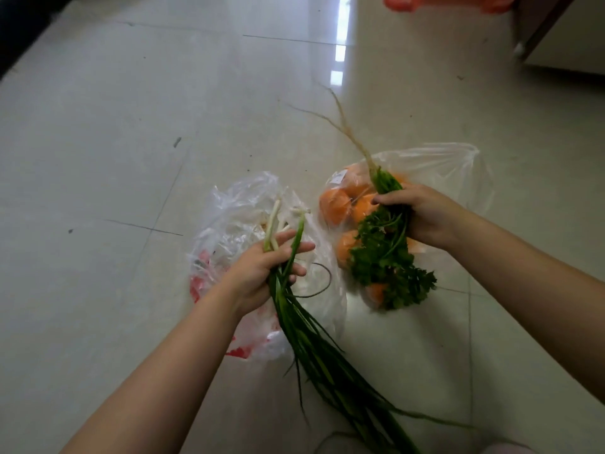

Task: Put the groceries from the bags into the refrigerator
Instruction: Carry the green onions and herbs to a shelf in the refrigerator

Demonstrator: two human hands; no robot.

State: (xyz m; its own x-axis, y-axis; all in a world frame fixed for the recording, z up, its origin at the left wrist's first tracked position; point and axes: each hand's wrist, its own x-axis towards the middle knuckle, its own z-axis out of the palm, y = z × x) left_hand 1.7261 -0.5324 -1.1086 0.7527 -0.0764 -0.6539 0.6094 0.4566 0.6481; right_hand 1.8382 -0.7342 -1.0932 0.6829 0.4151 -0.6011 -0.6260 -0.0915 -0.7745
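Lower left of the frame: left hand [262,270] closed loosely around a bunch of spring onions [311,339], white ends up between the fingers, long green leaves trailing down toward the bottom edge, probably gripped near the stiff stalk end so the limp leaves hang free instead of folding. Three or four stalks, hard to count exactly where the leaves overlap. Directly beneath that hand, flat on the tiled floor [114,142], one crumpled clear bag with red print [235,217], mouth slack, seemingly just emptied of the onions; anything left inside not discernible. Right of centre: one clear bag of oranges [435,168] resting on the floor, about five or six oranges [335,204] visible through the plastic, some hidden behind greens. Above it, right hand [422,214] clamped around a single bunch of coriander [386,263], pale roots pointing up toward the top of the frame, leafy head hanging down in front of the oranges, likely pinched at the stems to spare the tender leaves. Upper right corner: a scrap of one orange-red bag [406,1], and the base of a pale cabinet [563,54], possibly the refrigerator, not certain. Both bunches lifted clear, ready for carrying; oranges not yet unpacked.
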